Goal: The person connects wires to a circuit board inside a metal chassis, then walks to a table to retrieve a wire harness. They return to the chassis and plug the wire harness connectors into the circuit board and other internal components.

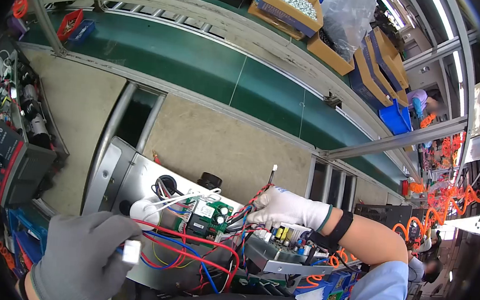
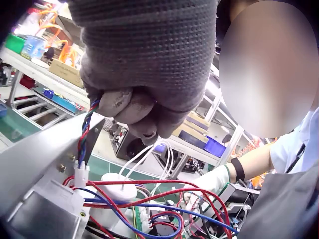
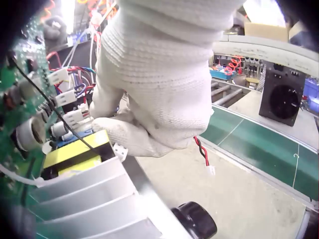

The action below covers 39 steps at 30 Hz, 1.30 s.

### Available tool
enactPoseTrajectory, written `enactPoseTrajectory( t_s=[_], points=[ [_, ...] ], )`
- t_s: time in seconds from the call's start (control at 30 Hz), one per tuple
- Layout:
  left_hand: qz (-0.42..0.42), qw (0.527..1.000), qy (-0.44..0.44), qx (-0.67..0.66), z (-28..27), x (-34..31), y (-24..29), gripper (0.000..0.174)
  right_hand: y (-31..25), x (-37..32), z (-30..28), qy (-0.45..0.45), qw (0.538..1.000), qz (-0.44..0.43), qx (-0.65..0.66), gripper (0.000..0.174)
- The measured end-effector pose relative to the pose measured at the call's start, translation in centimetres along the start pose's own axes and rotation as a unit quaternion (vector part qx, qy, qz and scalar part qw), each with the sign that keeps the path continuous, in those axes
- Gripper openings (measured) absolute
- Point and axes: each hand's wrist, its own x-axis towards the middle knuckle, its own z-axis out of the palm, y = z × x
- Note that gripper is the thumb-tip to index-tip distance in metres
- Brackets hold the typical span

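Observation:
The left hand [image 1: 85,256], in a grey glove, has its fingers curled round a twisted red, blue and green wire [image 2: 87,129]; a white connector [image 2: 81,175] hangs at the wire's lower end. Below it lie red and blue wires and a round white part [image 1: 146,212]. The right hand [image 1: 289,209], in a white glove, pinches a bundle of wires over the edge of the circuit board [image 1: 287,234]. From that hand a red and black wire [image 3: 201,149] sticks out, ending in a small white plug [image 3: 211,170]. A green board [image 1: 206,218] stands in the metal chassis [image 1: 114,167].
A CUT70 unit [image 1: 0,163] stands at the left. Beyond the workbench [image 1: 224,131] runs a green conveyor strip [image 1: 212,73], with screw boxes [image 1: 289,6] on the shelf above. A metal post [image 1: 395,138] rises at the right.

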Motion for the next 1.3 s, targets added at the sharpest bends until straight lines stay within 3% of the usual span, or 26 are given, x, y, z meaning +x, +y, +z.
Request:
enactPoseTrajectory(
  t_s=[0.07,0.13,0.3,0.43,0.57,0.63,0.7,0.83,0.9,1.0,1.07,1.17,1.27,1.3],
  points=[
    [-0.019,1.000,-0.005,-0.023,-0.1,-1.0,-0.5,0.008,0.7,0.3,0.0,-0.002,1.000,-0.001,0.011,0.025],
    [-0.022,0.995,0.070,-0.071,0.5,-1.8,-1.2,0.010,0.9,0.4,0.1,-0.002,1.000,-0.004,0.021,0.026],
    [-0.052,0.990,0.088,-0.097,1.0,-3.7,-2.0,0.020,0.1,0.5,0.4,0.000,0.999,-0.014,-0.042,0.017],
    [-0.087,0.987,0.072,-0.113,0.7,-4.8,-2.4,0.025,0.7,0.8,0.0,-0.026,1.000,0.014,-0.001,0.018],
    [-0.085,0.986,0.081,-0.119,1.3,-5.1,-2.9,0.025,0.1,0.3,0.1,-0.019,0.999,-0.019,-0.046,0.018],
    [-0.039,0.988,0.122,-0.083,2.0,-5.1,-3.3,0.025,-0.4,0.0,0.3,-0.019,0.997,-0.025,-0.067,0.019],
    [-0.030,0.989,0.130,-0.064,2.4,-5.2,-3.4,0.023,-0.6,-0.2,0.5,0.003,0.999,0.026,-0.044,0.023],
    [0.001,0.992,0.122,0.011,2.5,-5.4,-3.2,0.015,-1.9,-1.3,-0.1,-0.022,0.995,0.037,-0.094,0.034],
    [0.002,0.992,0.124,0.028,2.6,-5.6,-3.2,0.014,-0.9,-2.1,-1.0,-0.056,0.986,-0.070,-0.140,0.045],
    [0.013,0.992,0.123,0.037,2.9,-5.7,-3.4,0.012,0.8,-3.2,-1.1,-0.092,0.980,-0.138,-0.109,0.056],
    [0.020,0.992,0.125,0.029,2.7,-5.6,-3.4,0.011,1.1,-3.1,-1.1,-0.107,0.980,-0.126,-0.114,0.055],
    [0.090,0.991,0.074,0.060,1.8,-5.3,-3.5,0.021,0.5,-2.8,-0.4,-0.099,0.972,-0.175,-0.125,0.059],
    [0.078,0.992,0.090,0.033,2.1,-5.7,-3.5,0.022,0.4,-3.0,0.3,-0.057,0.952,-0.210,-0.216,0.064],
    [0.055,0.994,0.086,0.032,1.9,-5.6,-3.3,0.022,-0.4,-3.3,0.3,-0.060,0.958,-0.175,-0.218,0.069]
  ],
)
